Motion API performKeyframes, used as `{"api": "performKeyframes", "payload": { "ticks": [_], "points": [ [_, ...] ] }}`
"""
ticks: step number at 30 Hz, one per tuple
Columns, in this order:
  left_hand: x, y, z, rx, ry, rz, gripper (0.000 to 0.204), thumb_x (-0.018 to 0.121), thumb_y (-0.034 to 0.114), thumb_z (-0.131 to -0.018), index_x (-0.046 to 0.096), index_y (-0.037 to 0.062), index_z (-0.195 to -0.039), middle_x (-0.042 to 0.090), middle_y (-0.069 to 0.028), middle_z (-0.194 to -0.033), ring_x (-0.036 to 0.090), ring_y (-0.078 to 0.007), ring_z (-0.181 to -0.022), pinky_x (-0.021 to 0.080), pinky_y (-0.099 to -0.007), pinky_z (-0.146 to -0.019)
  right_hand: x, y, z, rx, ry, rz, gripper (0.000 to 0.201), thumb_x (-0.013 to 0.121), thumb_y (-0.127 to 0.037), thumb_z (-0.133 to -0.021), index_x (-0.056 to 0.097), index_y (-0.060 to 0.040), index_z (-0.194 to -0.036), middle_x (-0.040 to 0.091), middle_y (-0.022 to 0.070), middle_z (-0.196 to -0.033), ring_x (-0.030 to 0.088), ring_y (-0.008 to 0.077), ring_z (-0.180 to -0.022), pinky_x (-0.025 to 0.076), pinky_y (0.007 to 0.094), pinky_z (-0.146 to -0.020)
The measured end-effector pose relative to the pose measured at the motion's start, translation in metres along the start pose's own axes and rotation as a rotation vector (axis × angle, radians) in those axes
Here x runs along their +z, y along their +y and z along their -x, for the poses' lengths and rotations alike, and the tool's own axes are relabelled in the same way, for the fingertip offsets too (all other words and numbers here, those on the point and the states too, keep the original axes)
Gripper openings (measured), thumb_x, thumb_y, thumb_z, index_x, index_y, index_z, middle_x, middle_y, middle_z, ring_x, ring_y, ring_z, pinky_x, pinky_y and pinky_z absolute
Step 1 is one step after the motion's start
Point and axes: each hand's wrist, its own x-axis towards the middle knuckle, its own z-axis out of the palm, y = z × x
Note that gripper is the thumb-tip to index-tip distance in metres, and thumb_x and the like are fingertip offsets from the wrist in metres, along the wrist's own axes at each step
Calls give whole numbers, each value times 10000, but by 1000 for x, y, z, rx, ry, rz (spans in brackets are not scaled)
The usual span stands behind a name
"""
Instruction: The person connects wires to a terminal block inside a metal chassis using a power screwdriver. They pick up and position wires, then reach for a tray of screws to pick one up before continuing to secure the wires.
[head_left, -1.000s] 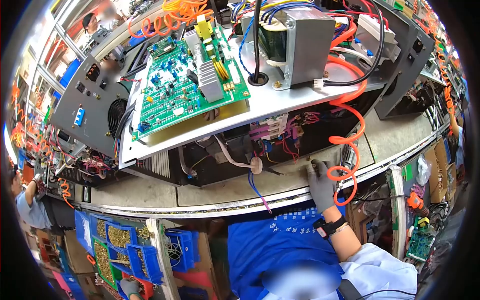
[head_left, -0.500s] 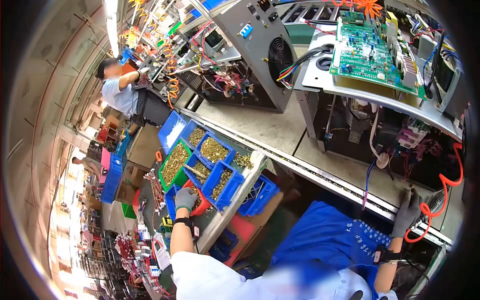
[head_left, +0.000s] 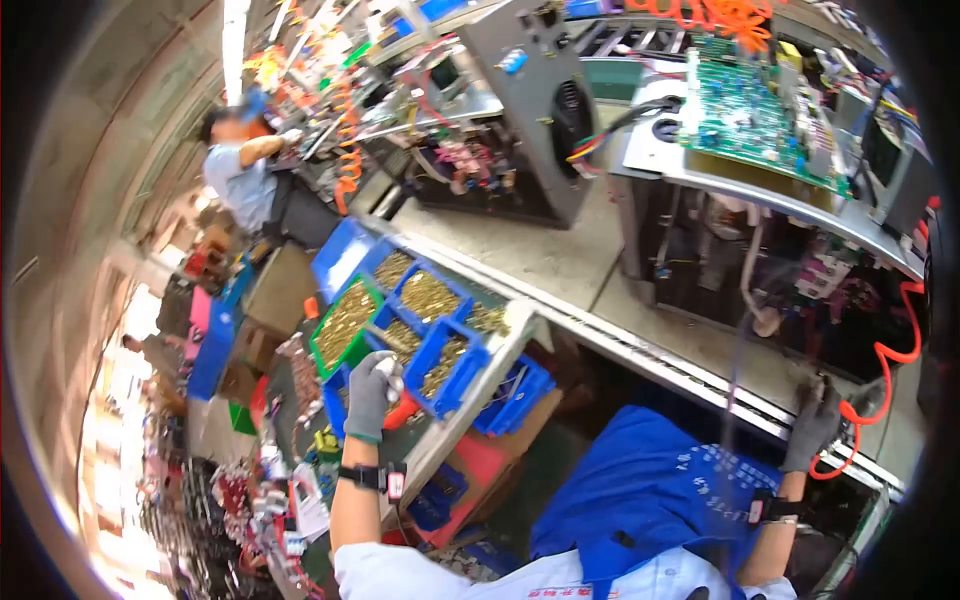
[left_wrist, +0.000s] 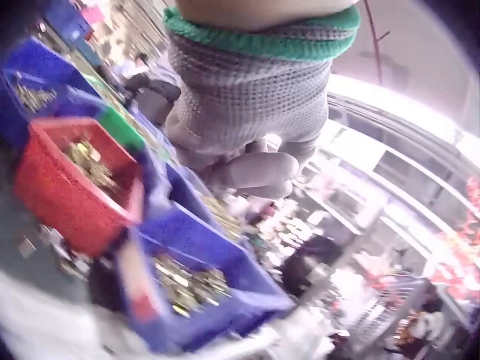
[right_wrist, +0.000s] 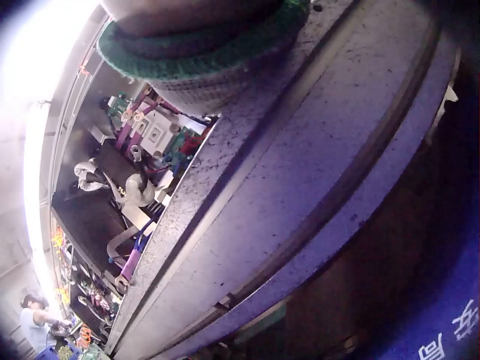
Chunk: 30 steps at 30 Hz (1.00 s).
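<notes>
My left hand (head_left: 369, 393), in a grey glove, is raised by the parts bins, close over a red bin (head_left: 401, 411). In the left wrist view its gloved fingers (left_wrist: 259, 171) are curled inward; I cannot tell what lies within them. Small brass-coloured parts (left_wrist: 90, 165) fill the red bin. My right hand (head_left: 814, 428), also gloved, rests near the bench's front edge, beside a coiled orange hose (head_left: 884, 352). Its fingers point toward the open-sided cabinet unit (head_left: 690, 250). In the right wrist view only the glove cuff (right_wrist: 202, 64) shows; those fingers are hidden.
A green circuit board (head_left: 745, 115) sits atop the cabinet unit. Another grey unit (head_left: 530, 120) stands farther left on the line. Blue bins (head_left: 430, 295) and a green bin (head_left: 347, 325) hold brass-coloured parts. A metal rail (head_left: 600, 345) edges the bench. Another person (head_left: 240, 180) works beyond.
The view has swung left toward the bins. My left hand has lifted slightly from the red bin since half a second ago. My right hand stays by the hose.
</notes>
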Motion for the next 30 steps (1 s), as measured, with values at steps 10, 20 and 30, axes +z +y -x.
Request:
{"api": "performKeyframes", "payload": {
  "ticks": [10,20,30],
  "points": [
    [399,-10,151,605,-955,-341,176,611,225,-820,635,68,-898,636,-157,-839,631,-343,-737,515,-405,-656,4,1,14,31,76,96,325,550,-262,-931,593,-49,-1172,631,187,-1056,580,356,-1034,431,426,-910],
    [470,-29,154,803,-793,-1133,265,566,306,-830,674,65,-829,654,-141,-796,654,-329,-675,526,-455,-600,-11,-17,7,37,12,-21,255,526,-183,-910,597,-14,-1088,605,165,-973,558,342,-937,424,436,-831],
    [313,17,97,841,-472,-687,408,647,173,-818,575,54,-1202,615,-123,-865,621,-307,-790,494,-430,-663,17,25,24,165,47,-263,359,486,-194,-941,543,-5,-1242,590,202,-1146,531,314,-1052,377,405,-958]
  ]
}}
